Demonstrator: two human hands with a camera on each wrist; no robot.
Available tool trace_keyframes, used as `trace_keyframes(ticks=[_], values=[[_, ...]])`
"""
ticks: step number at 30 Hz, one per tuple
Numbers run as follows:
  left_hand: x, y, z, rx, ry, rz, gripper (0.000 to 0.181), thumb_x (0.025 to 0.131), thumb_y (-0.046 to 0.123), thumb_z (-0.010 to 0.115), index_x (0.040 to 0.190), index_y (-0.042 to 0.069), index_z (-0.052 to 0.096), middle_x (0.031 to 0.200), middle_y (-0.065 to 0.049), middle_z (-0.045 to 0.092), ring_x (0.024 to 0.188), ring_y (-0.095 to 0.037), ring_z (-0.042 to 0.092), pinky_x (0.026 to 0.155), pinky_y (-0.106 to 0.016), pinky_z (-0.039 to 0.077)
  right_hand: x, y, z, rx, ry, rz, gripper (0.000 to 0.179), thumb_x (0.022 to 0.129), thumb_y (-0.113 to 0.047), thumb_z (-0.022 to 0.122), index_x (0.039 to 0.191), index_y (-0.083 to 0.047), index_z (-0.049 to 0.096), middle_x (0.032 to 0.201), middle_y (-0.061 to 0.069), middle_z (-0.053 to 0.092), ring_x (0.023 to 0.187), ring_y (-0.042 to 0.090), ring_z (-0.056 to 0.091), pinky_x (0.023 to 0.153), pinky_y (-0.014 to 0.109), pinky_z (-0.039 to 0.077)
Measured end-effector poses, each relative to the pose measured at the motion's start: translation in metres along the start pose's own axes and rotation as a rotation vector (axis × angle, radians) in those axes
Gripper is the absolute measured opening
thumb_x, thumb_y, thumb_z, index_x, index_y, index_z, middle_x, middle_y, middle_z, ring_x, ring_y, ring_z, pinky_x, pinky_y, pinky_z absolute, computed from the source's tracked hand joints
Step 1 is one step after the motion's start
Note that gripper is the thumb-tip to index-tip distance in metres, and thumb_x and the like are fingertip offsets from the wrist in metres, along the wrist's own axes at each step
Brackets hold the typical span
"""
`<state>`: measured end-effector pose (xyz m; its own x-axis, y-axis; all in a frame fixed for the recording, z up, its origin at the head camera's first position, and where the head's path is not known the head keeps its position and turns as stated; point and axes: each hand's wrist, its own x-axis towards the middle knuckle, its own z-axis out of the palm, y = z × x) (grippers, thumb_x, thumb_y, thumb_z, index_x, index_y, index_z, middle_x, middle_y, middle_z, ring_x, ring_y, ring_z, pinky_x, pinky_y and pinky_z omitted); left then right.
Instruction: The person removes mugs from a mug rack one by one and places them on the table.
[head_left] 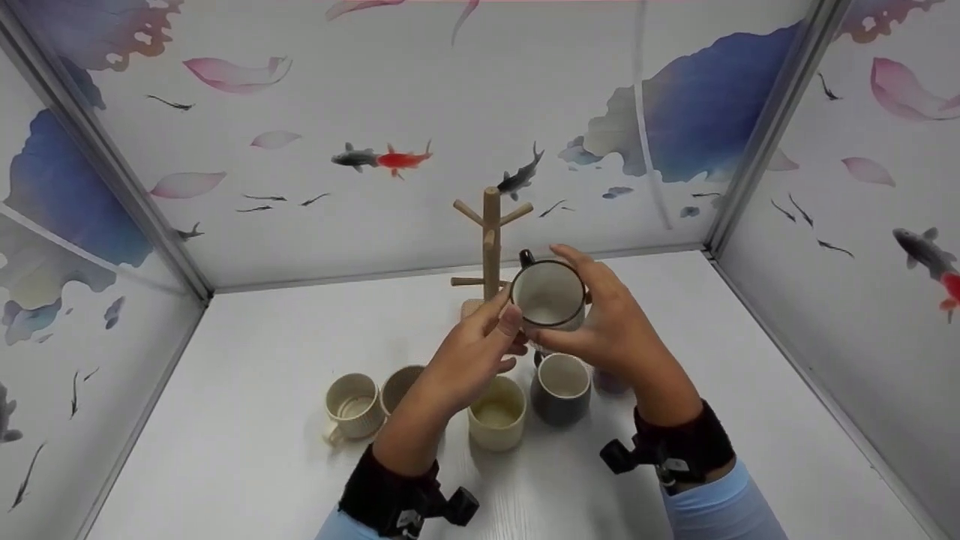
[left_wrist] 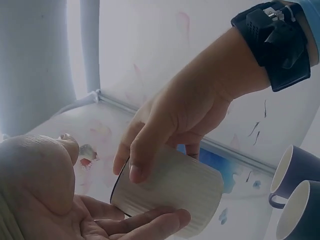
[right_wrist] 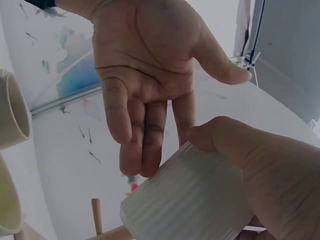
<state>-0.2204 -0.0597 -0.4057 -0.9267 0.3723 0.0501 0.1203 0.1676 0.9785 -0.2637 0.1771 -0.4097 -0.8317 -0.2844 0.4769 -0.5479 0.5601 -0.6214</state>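
A pale ribbed mug (head_left: 549, 296) with a dark rim and dark handle is held above the table, its mouth facing the head camera. My right hand (head_left: 622, 322) grips its side, thumb and fingers spread round the body. My left hand (head_left: 469, 364) is at the mug's lower left; in the right wrist view its palm (right_wrist: 150, 55) faces the camera, with fingers extended to the mug (right_wrist: 192, 197). The left wrist view shows those fingers (left_wrist: 155, 224) along the mug's underside. Behind the hands stands a wooden mug tree (head_left: 491, 255), its base partly hidden.
Below the hands stand a cream mug (head_left: 352, 405), another (head_left: 399, 381) partly behind my left arm, a yellowish cup (head_left: 496, 431) and a dark grey mug (head_left: 561, 406). A purplish mug (head_left: 611, 382) is mostly hidden by my right hand. Printed walls enclose the white table (head_left: 247, 435).
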Motion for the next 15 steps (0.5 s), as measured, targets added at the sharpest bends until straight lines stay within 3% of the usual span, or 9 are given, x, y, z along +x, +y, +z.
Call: trace_keyframes(ticks=[5, 9, 15], values=[[0.0, -0.013, 0.01, -0.091, -0.033, 0.048, 0.09, 0.108, 0.074, 0.051, 0.179, 0.021, 0.037, 0.147, -0.02, 0.072, 0.144, -0.036, 0.068, 0.116, -0.051, 0.061, -0.004, 0.021, -0.016, 0.135, 0.018, 0.079, 0.111, 0.079, -0.021, 0.105, 0.173, -0.022, 0.046, 0.147, 0.012, 0.073, 0.111, 0.033, 0.074, 0.095, 0.044, 0.059], [-0.003, -0.024, 0.015, -0.121, -0.034, 0.092, 0.083, 0.112, 0.068, 0.054, 0.176, 0.016, 0.043, 0.157, -0.021, 0.066, 0.15, -0.035, 0.065, 0.12, -0.05, 0.058, -0.011, 0.038, -0.032, 0.182, 0.056, 0.144, 0.106, 0.082, -0.016, 0.103, 0.172, -0.019, 0.048, 0.15, 0.014, 0.071, 0.115, 0.032, 0.074, 0.095, 0.032, 0.058], [-0.008, -0.038, 0.01, -0.069, 0.017, 0.106, 0.071, 0.116, 0.055, 0.058, 0.169, 0.009, 0.053, 0.153, -0.02, 0.069, 0.149, -0.037, 0.065, 0.119, -0.048, 0.059, -0.024, 0.065, -0.055, 0.21, 0.117, 0.203, 0.099, 0.086, -0.009, 0.099, 0.171, -0.016, 0.049, 0.146, 0.013, 0.067, 0.122, 0.016, 0.069, 0.098, 0.017, 0.054]])
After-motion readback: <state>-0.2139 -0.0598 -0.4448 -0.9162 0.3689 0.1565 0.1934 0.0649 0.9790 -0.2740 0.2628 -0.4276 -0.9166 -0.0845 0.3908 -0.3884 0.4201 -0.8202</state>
